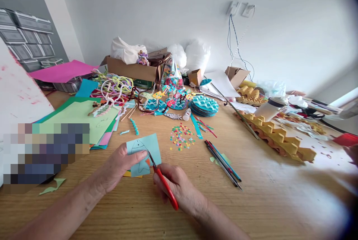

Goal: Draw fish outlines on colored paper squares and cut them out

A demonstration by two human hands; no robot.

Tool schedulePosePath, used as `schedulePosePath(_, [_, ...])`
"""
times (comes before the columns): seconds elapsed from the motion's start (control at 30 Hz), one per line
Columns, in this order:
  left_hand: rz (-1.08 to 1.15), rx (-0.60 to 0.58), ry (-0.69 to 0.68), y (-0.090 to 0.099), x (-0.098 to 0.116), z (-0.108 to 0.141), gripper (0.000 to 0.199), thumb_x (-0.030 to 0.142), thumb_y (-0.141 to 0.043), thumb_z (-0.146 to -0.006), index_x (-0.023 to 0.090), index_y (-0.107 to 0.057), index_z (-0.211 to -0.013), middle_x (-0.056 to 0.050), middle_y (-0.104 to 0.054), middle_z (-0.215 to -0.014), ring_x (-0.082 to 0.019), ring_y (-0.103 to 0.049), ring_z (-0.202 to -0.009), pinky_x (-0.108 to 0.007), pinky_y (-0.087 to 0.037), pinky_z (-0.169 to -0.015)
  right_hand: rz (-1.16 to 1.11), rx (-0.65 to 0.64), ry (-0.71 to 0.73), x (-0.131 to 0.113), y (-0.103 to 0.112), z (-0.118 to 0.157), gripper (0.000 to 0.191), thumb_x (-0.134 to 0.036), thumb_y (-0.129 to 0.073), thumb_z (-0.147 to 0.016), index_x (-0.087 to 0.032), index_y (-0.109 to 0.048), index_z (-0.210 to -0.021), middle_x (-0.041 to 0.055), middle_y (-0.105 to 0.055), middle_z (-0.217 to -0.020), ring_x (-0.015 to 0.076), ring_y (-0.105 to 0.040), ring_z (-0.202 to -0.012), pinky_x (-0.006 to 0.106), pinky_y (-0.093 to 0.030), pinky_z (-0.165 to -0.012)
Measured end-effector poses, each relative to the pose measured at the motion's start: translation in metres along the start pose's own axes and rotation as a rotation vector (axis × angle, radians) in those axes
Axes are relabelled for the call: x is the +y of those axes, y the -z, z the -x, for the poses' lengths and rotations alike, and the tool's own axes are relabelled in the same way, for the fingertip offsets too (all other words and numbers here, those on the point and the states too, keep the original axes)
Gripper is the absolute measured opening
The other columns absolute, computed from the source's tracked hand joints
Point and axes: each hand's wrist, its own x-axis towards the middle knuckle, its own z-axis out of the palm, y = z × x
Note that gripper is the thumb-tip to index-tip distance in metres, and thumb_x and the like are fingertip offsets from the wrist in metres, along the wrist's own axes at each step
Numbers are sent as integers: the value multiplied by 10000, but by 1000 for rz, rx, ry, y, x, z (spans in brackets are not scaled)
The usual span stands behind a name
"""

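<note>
My left hand [119, 165] pinches a light blue sheet of paper [154, 145] with a fish drawn on it in dark line, thumb on top. In my right hand [177, 186] are red-handled scissors [167, 189], their blades at the paper's right part beside the fish outline. Under the paper, an orange bit and a yellow piece [140, 176] peek out. Several pens and pencils [223, 163] lie on the table to the right, over green paper scraps. Beyond my hands is a scatter of coloured confetti dots [181, 135].
Coloured paper sheets [84, 115] are stacked at the left, near a green scrap [54, 187]. Blue wavy discs [204, 106] are piled at the back middle. Yellow egg-carton strips [275, 135] and a tumbler [271, 107] stand right. A cardboard box [131, 70] is against the wall.
</note>
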Motion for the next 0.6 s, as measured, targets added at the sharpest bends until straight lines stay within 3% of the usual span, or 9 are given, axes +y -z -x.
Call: schedulePosePath(0.6, [13,-33,-1,1,-3,-1,233,379,-709,-697,163,-702,-785,-18,-708,-739,-190,-608,-698,-270,-491,-662,23,2,-3,-1,0,1,284,-352,-455,-879,-180,-437,-653,-57,-389,-540,74,-357,-505,191,-256,-472])
